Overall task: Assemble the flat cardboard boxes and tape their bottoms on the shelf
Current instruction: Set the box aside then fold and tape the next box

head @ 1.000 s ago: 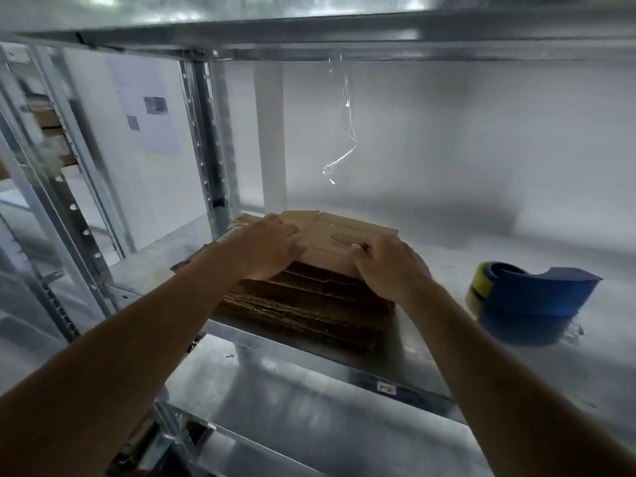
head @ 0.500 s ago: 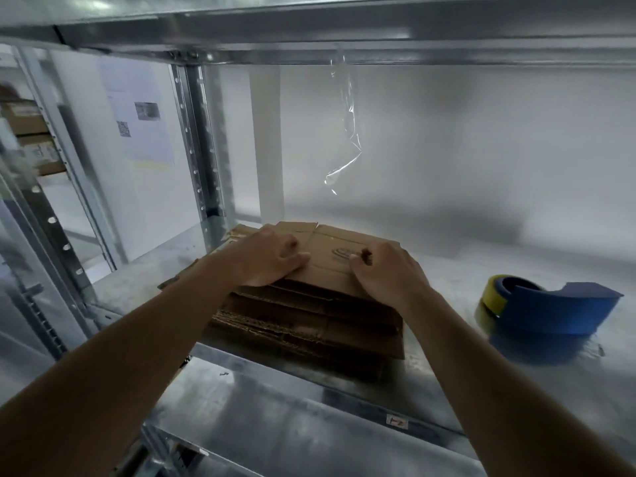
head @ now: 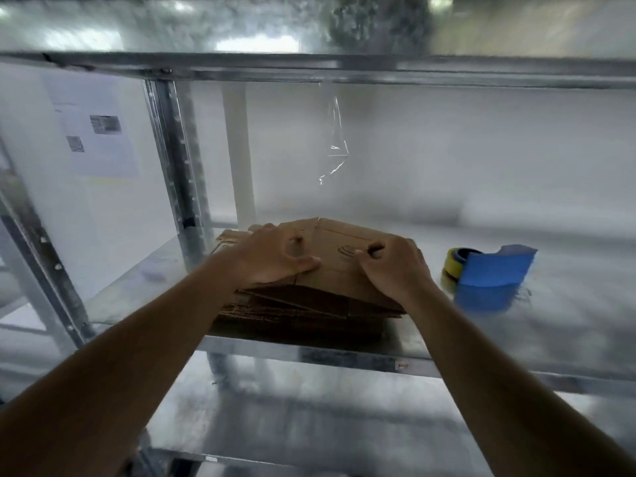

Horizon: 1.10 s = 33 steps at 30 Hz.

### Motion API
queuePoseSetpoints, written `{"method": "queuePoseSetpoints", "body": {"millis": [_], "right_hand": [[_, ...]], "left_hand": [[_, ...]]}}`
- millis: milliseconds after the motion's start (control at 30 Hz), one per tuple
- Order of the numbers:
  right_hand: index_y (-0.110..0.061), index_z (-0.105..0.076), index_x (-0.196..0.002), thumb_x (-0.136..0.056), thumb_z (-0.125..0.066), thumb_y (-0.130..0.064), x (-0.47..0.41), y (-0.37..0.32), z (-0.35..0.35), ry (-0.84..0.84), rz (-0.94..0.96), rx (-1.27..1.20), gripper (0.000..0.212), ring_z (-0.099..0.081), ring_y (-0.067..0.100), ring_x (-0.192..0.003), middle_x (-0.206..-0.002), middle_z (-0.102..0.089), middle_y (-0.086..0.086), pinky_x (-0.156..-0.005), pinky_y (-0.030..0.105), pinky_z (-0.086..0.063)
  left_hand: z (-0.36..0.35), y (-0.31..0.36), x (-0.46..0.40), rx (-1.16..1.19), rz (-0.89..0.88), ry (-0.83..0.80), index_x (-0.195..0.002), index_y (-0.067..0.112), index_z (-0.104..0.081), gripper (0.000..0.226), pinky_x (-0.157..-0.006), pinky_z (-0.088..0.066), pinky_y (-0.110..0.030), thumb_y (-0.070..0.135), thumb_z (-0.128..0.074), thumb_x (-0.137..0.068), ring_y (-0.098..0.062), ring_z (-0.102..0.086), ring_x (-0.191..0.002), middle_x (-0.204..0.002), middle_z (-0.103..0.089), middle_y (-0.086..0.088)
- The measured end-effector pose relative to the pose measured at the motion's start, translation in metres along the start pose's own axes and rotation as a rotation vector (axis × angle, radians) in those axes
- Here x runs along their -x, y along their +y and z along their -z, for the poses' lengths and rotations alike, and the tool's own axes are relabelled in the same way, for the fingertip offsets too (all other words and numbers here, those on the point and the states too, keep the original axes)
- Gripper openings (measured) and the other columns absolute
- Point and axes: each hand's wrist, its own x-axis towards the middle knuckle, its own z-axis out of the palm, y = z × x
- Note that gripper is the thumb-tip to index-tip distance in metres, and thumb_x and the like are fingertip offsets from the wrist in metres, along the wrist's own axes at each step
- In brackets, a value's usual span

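A stack of flat brown cardboard boxes [head: 303, 308] lies on the metal shelf [head: 344, 356], near its front edge. Both hands sit on the top flat box [head: 330, 270]. My left hand [head: 268, 256] holds its left part, fingers curled onto the surface and thumb stretched along the cardboard. My right hand [head: 392, 270] holds its right part with the fingers bent and the fingertips dug into the top face. The far edge of the top box stands slightly raised in a low peak. A blue tape dispenser [head: 492, 273] with a yellow roll stands on the shelf to the right of the stack.
A strip of clear tape [head: 335, 146] hangs from the shelf beam above, behind the stack. A perforated steel upright [head: 172, 149] stands at the left of the stack. Printed sheets [head: 99, 142] are stuck on the left wall. Another shelf lies below.
Both hands have stayed on the top box while their fingers curled tighter. The top box's far edge has lifted a little. The view has shifted, so the stack sits lower in frame.
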Motion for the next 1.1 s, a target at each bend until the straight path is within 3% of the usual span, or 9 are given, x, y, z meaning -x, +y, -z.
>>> {"method": "queuePoseSetpoints", "body": {"millis": [133,233,367,467,567,733,867,967,1100], "right_hand": [[-0.022,-0.071,-0.126,-0.079,-0.069,-0.076,0.033,0.010,0.008,0.027,-0.105,-0.053,0.072,-0.061,0.031,-0.113,-0.120,-0.068,0.009,-0.094,0.039,-0.054],[-0.029,-0.064,-0.137,-0.069,-0.061,-0.091,0.060,0.016,0.016,0.032,-0.091,-0.067,0.093,-0.058,0.027,-0.121,-0.128,-0.067,-0.001,-0.093,0.035,-0.050],[-0.026,-0.048,-0.147,-0.072,-0.081,-0.070,0.091,0.021,0.032,0.123,-0.150,-0.183,0.092,-0.051,0.028,-0.128,-0.135,-0.057,0.005,-0.093,0.034,-0.038],[-0.030,-0.040,-0.151,-0.074,-0.085,-0.060,0.107,0.026,0.051,0.174,-0.164,-0.248,0.095,-0.047,0.024,-0.117,-0.127,-0.045,0.004,-0.093,0.034,-0.038],[-0.030,-0.033,-0.155,-0.071,-0.086,-0.061,0.116,0.031,0.074,0.222,-0.163,-0.334,0.104,-0.046,0.018,-0.111,-0.130,-0.045,0.004,-0.100,0.041,-0.046],[-0.036,-0.033,-0.154,-0.062,-0.078,-0.081,0.124,0.051,0.108,0.306,-0.131,-0.495,0.112,-0.058,0.022,-0.118,-0.131,-0.047,0.002,-0.105,0.049,-0.053],[-0.031,-0.035,-0.154,-0.063,-0.075,-0.080,0.130,0.073,0.144,0.367,-0.152,-0.650,0.111,-0.058,0.016,-0.115,-0.128,-0.042,-0.003,-0.105,0.044,-0.053],[-0.038,-0.050,-0.138,-0.059,-0.080,-0.079,0.134,0.093,0.171,0.386,-0.122,-0.755,0.093,-0.062,0.010,-0.109,-0.128,-0.046,-0.002,-0.096,0.033,-0.058],[-0.031,-0.048,-0.129,-0.068,-0.094,-0.051,0.143,0.114,0.194,0.424,-0.005,-0.948,0.079,-0.064,0.009,-0.115,-0.136,-0.051,-0.001,-0.081,0.021,-0.059]], "left_hand": [[0.000,0.005,0.020,0.045,-0.063,-0.006,-0.145,0.038,-0.048,0.100,-0.103,-0.045,-0.042,0.096,-0.060,-0.065,-0.021,-0.052,-0.127,-0.141,-0.055,0.006],[-0.008,0.009,0.029,0.049,-0.073,0.005,-0.148,0.044,-0.041,0.117,-0.106,-0.048,-0.052,0.106,-0.057,-0.050,-0.025,-0.054,-0.130,-0.145,-0.054,0.004],[-0.008,0.026,0.046,0.028,-0.106,-0.044,-0.162,0.034,-0.015,0.132,-0.114,-0.042,-0.050,0.093,-0.070,-0.057,-0.031,-0.043,-0.142,-0.162,-0.036,-0.007],[-0.010,0.046,0.050,0.086,-0.175,-0.054,-0.162,0.040,-0.006,0.131,-0.110,-0.044,-0.045,0.086,-0.075,-0.061,-0.030,-0.043,-0.142,-0.162,-0.035,-0.004],[-0.008,0.074,0.053,0.222,-0.250,-0.016,-0.158,0.049,-0.008,0.131,-0.105,-0.049,-0.048,0.094,-0.072,-0.053,-0.026,-0.048,-0.135,-0.152,-0.044,0.002],[-0.004,0.125,0.063,0.410,-0.393,-0.004,-0.152,0.066,0.006,0.125,-0.108,-0.047,-0.053,0.072,-0.084,-0.066,-0.024,-0.049,-0.132,-0.148,-0.038,0.003],[-0.016,0.165,0.066,0.478,-0.577,0.024,-0.152,0.064,0.016,0.134,-0.109,-0.048,-0.053,0.047,-0.091,-0.073,-0.025,-0.045,-0.135,-0.146,-0.029,0.006],[-0.030,0.192,0.066,0.479,-0.707,0.072,-0.156,0.056,0.015,0.138,-0.112,-0.047,-0.042,0.037,-0.094,-0.073,-0.019,-0.039,-0.141,-0.151,-0.020,0.011],[-0.052,0.222,0.055,0.516,-0.855,0.213,-0.159,0.040,-0.008,0.122,-0.105,-0.052,-0.052,0.033,-0.092,-0.072,-0.027,-0.040,-0.142,-0.157,-0.023,-0.007]]}}
